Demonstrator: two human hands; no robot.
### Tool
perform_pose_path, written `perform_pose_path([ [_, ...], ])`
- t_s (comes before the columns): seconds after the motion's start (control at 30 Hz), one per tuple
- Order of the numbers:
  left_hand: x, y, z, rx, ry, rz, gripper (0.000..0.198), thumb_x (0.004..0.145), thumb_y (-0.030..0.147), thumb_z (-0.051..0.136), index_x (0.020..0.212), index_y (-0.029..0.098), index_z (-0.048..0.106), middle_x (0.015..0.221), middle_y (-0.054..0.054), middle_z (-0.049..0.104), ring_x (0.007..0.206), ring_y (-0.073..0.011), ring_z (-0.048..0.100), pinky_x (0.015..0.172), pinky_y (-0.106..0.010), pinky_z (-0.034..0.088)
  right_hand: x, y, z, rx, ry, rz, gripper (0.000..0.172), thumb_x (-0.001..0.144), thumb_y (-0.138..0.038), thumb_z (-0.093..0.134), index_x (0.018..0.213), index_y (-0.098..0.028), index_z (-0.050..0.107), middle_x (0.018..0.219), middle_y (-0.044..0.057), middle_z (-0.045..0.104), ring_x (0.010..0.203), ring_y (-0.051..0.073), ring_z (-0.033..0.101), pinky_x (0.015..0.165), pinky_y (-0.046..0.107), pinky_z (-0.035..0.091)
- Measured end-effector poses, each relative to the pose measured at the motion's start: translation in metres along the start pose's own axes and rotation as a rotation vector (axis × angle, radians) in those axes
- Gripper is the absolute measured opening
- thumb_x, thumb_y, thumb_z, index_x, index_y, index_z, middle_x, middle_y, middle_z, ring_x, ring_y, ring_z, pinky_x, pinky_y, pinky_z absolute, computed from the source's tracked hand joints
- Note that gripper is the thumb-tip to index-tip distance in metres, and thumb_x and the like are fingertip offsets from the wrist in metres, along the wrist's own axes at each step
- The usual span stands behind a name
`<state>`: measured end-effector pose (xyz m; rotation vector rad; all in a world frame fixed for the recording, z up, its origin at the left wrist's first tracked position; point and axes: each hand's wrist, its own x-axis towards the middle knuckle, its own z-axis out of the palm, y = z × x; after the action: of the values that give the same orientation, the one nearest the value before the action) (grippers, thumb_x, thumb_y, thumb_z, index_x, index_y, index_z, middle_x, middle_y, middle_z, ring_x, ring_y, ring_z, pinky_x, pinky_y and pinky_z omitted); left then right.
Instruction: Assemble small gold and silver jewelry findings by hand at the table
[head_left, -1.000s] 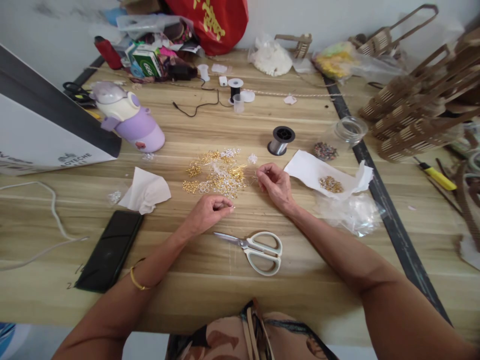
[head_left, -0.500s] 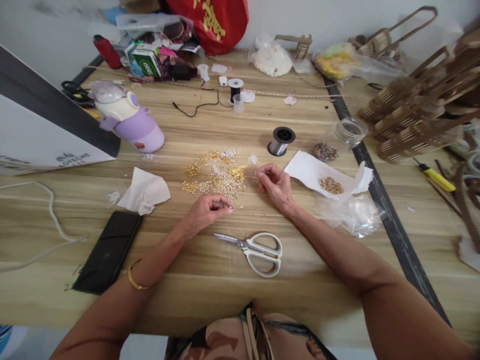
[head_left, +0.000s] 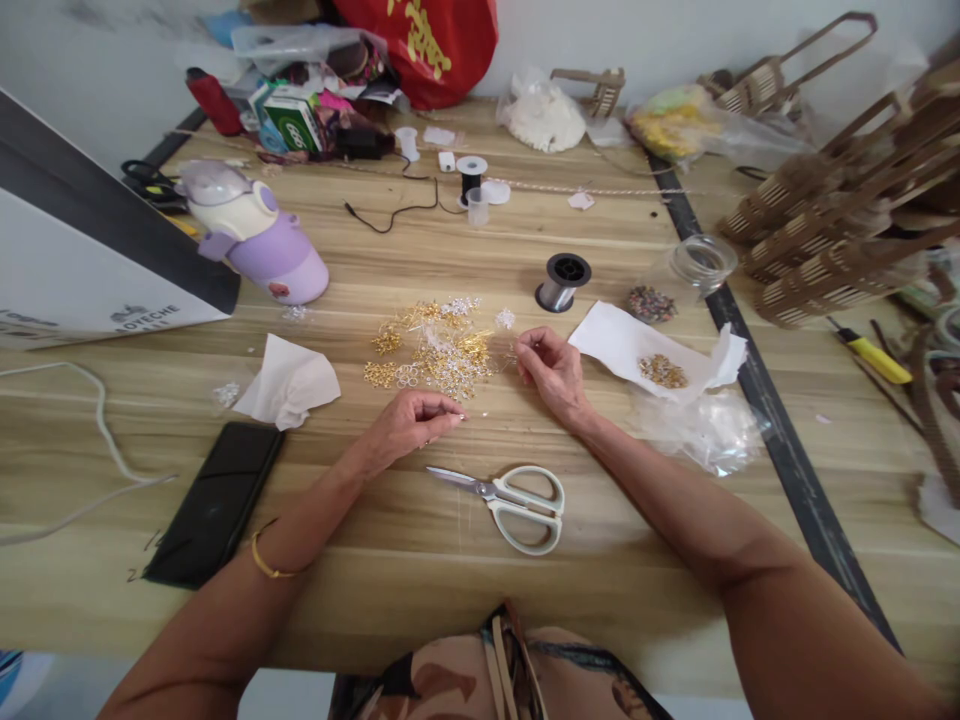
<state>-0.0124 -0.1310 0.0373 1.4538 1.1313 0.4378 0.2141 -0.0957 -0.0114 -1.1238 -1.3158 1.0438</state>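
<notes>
My left hand (head_left: 416, 425) is closed in a pinch just in front of a pile of gold and silver beads (head_left: 454, 365). A tiny shiny piece shows at its fingertips, too small to name. To the right of the pile, my right hand (head_left: 551, 372) is also pinched closed. Faint thin strands, like fine thread, show by its fingertips; what exactly it grips is hard to see. On the wood between the hands lies a small pale bead (head_left: 485, 414). Scissors (head_left: 487, 490) with white handles lie below the left hand, blades pointing left.
A spool of fine silvery line (head_left: 559, 288) stands behind my right hand. White paper (head_left: 611, 340) with gold beads lies to the right, near a glass jar (head_left: 694, 270). On the left are a black phone (head_left: 214, 505), crumpled tissue (head_left: 289, 390) and a purple bottle (head_left: 277, 255).
My left hand has shifted very slightly left, and its fingertips are now a little farther from the small pale bead. My right hand stays almost still.
</notes>
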Motion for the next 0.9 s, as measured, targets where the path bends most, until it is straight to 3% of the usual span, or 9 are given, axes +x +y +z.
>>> perform_pose_path([
  [0.9,0.006,-0.014,-0.002,0.035,-0.059,0.020,0.033,0.077,0.038,0.061,0.091,0.009,0.070,0.050,0.004,0.046,0.043,-0.0052,0.036,0.041,-0.016,0.027,0.000,-0.004,0.001,-0.005,-0.002,0.005,0.024,0.082,-0.041,0.063,0.083,-0.019,0.056,0.055,-0.005,0.050,0.044,0.008,0.042,0.043,0.022,0.034],
])
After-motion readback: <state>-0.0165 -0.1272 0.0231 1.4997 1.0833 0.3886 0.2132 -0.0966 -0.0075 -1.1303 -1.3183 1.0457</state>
